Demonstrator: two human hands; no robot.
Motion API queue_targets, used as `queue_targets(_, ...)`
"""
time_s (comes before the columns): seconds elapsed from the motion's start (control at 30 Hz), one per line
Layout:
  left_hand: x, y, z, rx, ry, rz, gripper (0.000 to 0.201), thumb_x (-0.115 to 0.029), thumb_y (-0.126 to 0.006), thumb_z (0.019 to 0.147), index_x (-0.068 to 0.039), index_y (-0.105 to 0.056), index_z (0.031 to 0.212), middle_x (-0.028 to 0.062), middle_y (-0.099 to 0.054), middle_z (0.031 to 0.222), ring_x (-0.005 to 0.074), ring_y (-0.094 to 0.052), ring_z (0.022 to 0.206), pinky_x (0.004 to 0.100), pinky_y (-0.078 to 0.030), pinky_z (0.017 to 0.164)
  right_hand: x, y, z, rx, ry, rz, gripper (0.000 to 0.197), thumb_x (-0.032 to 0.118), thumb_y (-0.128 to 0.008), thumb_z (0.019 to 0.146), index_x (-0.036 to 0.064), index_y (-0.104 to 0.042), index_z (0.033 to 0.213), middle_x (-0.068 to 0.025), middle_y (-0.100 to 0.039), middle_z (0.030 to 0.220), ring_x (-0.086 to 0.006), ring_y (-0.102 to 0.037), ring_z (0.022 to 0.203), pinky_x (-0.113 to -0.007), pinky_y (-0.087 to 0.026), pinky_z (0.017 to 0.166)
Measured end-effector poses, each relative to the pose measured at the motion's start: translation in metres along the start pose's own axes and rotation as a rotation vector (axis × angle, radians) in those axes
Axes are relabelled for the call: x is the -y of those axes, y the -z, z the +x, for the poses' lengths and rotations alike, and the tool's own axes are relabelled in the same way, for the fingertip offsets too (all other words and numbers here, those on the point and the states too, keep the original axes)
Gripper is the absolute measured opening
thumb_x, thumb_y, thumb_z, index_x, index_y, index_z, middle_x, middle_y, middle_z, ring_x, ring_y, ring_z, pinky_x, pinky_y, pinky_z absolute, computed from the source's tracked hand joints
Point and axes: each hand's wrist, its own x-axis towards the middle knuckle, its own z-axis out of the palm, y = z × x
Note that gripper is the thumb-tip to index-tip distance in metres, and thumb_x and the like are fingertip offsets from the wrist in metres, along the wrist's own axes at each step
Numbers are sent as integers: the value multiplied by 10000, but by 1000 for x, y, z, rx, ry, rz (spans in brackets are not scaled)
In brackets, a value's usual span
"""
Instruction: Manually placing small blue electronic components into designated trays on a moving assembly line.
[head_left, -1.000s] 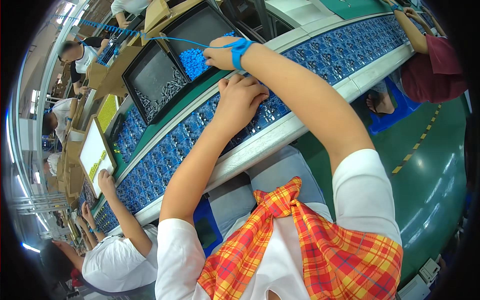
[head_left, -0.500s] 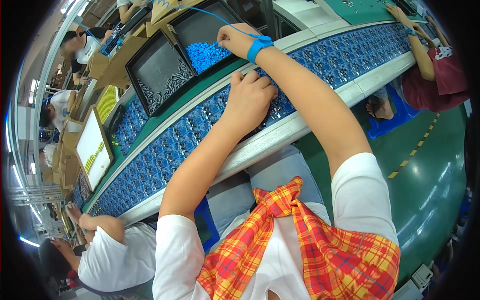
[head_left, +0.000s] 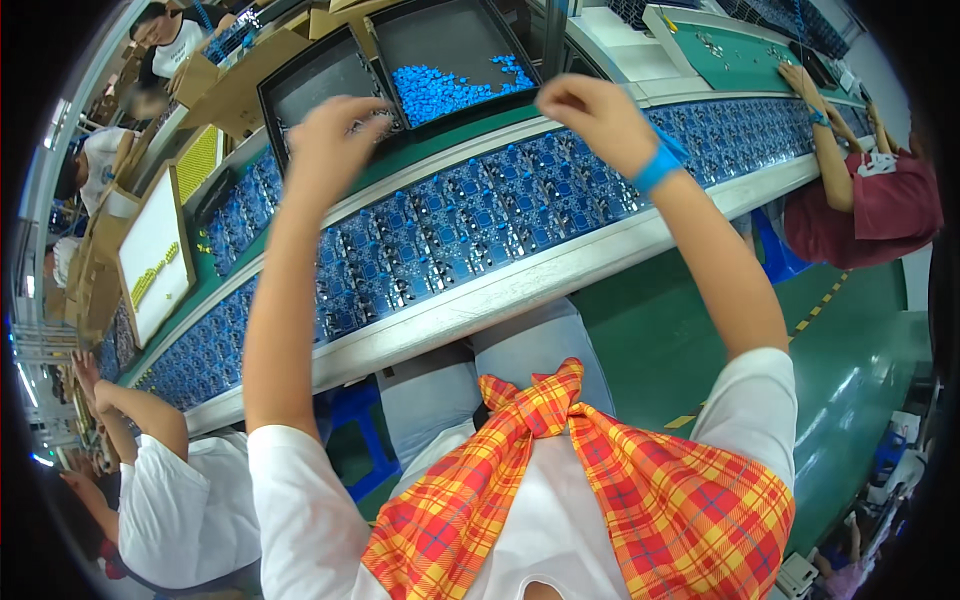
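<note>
The left hand (head_left: pixel 335 145) is blurred above the lower part of the left black tray (head_left: pixel 315 75), fingers bent; its grip cannot be made out, nor whether it touches anything beneath. The right hand (head_left: pixel 600 115) is just beside the right end of the other black tray (head_left: pixel 430 40), thumb and fingers curled toward each other; whether a small part sits between them does not show. The circuit boards (head_left: pixel 470 225) lie packed along the line in front of the person, below both hands. As a judgement, a small part could slip from a loose pinch and land among the boards, where the blue parts (head_left: pixel 440 95) would be hard to spot against blue. A low sweep of either forearm could knock components already standing on the boards, since both arms cross above them; a wrist could also catch a tray wall and spill its load. The 2 trays stand side by side beyond the boards, their raised walls in the way of a flat reach. Further left are a white panel (head_left: pixel 180 225) bearing yellow parts (head_left: pixel 155 275) and cardboard boxes (head_left: pixel 225 95). A co-worker's hand (head_left: pixel 800 85) is well apart at the far right, near a green work surface (head_left: pixel 725 65).
</note>
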Motion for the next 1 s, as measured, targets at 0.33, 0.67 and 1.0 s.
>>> queue_targets(0.33,62,9,-11,291,240,122,262,-242,-705,824,-86,-699,1035,90,-712,895,216,-673,839,339,-510,770,7,10,-68,166,-252,-28,99,71,-661,867,10,-684,941,-56,-690,885,-124,-635,826,-265,-509,760)
queue_targets(0.67,54,3,-17,139,172,157,154,-240,-657,849,-107,-700,914,55,-716,847,252,-657,863,425,-346,830,8,6,-67,232,-30,-377,109,56,-642,819,37,-698,911,-136,-682,878,-294,-655,804,-359,-523,726)
queue_targets(1.0,21,-3,-16,-48,220,-153,141,-155,-652,823,-29,-656,888,127,-695,805,277,-674,772,372,-498,706,13,2,-66,251,-95,-453,92,49,-639,808,26,-686,883,-141,-670,867,-316,-648,812,-374,-522,720)
